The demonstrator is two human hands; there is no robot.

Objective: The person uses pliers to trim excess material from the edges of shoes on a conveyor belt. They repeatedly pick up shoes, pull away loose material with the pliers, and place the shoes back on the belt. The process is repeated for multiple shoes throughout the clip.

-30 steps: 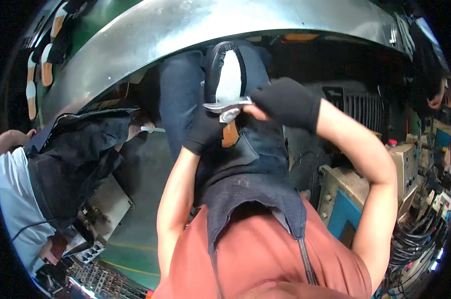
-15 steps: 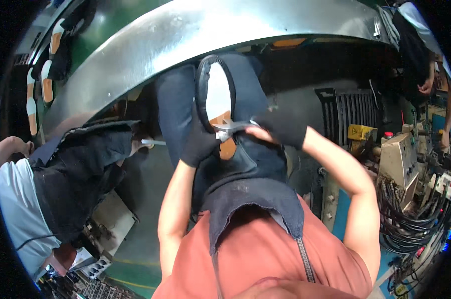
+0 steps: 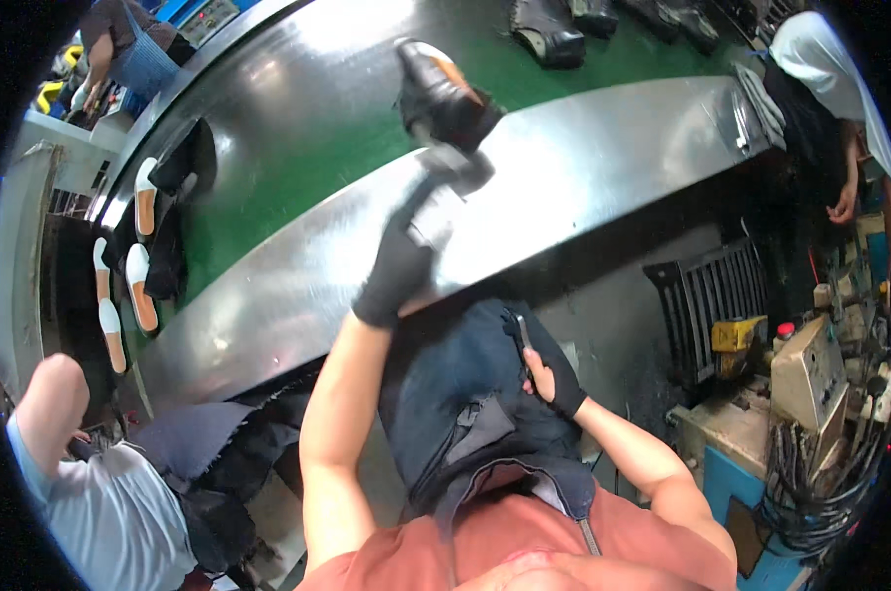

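In head view, gloved left hand stretched over shiny metal ledge, grip too blurred for telling, dark shoe just past this hand, over green surface, gloved right hand near the thigh, curled firmly around slim tool.

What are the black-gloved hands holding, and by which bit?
The right hand holds a slim metal tool by its near end. The left hand is stretched out toward a black shoe; blur hides whether it holds it.
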